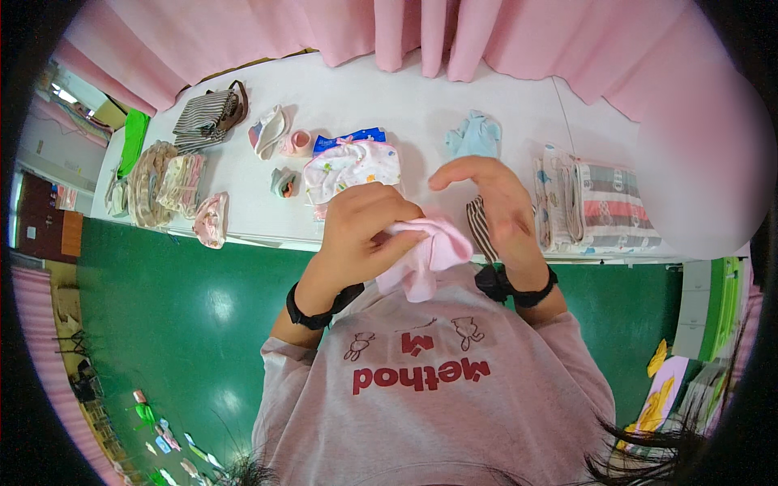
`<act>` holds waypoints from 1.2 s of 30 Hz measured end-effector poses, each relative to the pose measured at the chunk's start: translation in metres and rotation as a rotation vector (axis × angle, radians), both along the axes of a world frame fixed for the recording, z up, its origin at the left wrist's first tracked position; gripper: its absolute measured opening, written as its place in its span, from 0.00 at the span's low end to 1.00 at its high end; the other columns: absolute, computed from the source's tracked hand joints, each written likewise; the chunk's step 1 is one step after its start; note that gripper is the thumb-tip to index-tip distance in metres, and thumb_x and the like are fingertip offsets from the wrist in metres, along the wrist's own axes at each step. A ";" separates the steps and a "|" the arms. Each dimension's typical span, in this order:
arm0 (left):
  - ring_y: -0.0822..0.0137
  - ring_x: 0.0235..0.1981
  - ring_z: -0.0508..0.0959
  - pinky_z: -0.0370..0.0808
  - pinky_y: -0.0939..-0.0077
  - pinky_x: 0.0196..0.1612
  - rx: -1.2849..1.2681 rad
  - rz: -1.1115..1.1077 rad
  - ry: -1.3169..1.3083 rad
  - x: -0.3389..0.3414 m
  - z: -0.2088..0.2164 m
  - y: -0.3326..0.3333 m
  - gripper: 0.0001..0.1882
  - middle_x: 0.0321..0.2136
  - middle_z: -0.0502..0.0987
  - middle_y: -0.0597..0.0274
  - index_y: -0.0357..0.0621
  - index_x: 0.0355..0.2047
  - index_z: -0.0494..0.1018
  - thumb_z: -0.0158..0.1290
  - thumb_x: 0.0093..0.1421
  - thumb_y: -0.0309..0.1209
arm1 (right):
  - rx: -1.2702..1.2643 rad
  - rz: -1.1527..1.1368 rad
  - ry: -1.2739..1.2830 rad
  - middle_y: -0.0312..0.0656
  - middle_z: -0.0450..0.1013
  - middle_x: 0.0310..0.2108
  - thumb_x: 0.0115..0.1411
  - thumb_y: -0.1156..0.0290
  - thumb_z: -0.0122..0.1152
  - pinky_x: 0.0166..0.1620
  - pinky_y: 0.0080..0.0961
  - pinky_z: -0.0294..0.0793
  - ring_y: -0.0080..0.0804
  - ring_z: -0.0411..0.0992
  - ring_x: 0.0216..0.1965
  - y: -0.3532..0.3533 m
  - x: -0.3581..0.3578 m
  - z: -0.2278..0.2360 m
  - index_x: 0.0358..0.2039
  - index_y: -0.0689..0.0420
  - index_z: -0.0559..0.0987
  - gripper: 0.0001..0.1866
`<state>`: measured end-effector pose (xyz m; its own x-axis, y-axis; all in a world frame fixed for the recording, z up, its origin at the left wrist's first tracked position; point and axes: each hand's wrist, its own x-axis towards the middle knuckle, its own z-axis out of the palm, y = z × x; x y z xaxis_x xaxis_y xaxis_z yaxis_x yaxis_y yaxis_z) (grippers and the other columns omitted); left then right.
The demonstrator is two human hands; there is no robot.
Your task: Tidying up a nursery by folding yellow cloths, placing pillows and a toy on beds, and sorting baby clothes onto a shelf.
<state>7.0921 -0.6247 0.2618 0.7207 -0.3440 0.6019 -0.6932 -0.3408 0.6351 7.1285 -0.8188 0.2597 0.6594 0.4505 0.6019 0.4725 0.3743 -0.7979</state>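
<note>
Left hand pinching a small pink garment, cloth hanging below the grip, right hand open just beside it

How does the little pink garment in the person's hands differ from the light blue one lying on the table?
The pink garment is gripped by the left hand, bunched up above the table's edge; the right hand is open beside it. The light blue garment lies flat and untouched on the white table, farther from the person. Both are small, soft, pale baby-sized clothes.
</note>
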 end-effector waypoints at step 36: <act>0.58 0.26 0.67 0.63 0.66 0.28 0.217 0.071 0.137 -0.006 -0.048 0.018 0.09 0.22 0.67 0.55 0.36 0.26 0.73 0.56 0.46 0.29 | -0.146 -0.368 -0.141 0.43 0.69 0.30 0.44 0.82 0.53 0.38 0.24 0.65 0.32 0.67 0.33 -0.035 0.017 -0.011 0.30 0.63 0.75 0.09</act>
<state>7.0862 -0.6066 0.2137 0.8176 -0.3996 0.4145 -0.5747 -0.5242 0.6284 7.1452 -0.8534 0.2488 0.7084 0.2871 0.6448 0.6617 0.0479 -0.7483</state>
